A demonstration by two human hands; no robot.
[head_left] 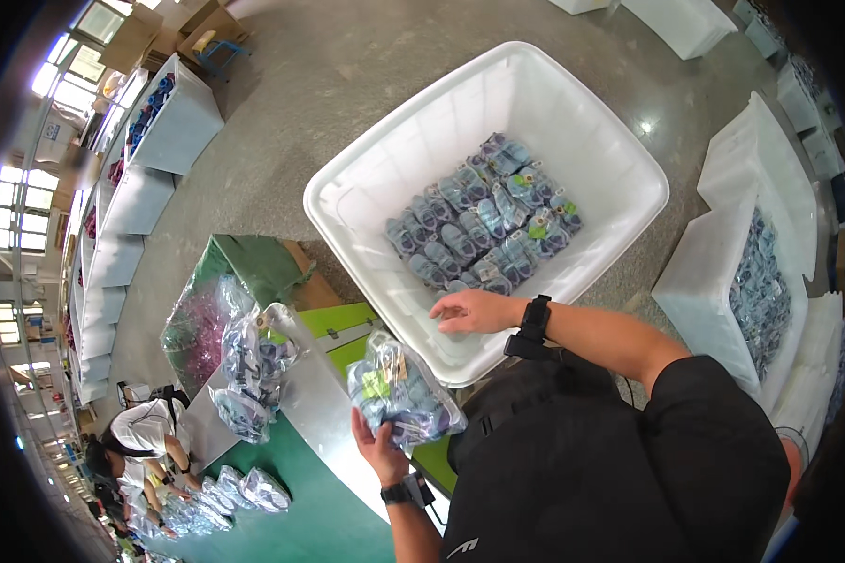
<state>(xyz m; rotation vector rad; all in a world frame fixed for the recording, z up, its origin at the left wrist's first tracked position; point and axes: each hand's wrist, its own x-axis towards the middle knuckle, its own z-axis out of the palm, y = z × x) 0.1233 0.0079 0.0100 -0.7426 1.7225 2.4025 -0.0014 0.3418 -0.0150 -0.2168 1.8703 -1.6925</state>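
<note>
My left hand (pixel 377 450) is closed on the near edge of a clear plastic bag of shoes (pixel 406 389), blue-grey with a bright green tag inside. The bag is held beside the near left corner of a large white plastic bin (pixel 347 159). Over the bin's near rim reaches my right hand (pixel 474 311), fingers loosely stretched and nothing in them. Below it, on the bin's floor, lie rows of bagged blue-grey shoes (pixel 483 220), several with green tags. Each of my wrists carries a black strap with a small device.
More bagged shoes (pixel 249 361) are piled on the table at left, by a green-draped box (pixel 239 258). A co-worker (pixel 150 422) handles bagged shoes on the green tabletop (pixel 300 497). White bins (pixel 174 122) line the left; another full bin (pixel 714 272) stands right.
</note>
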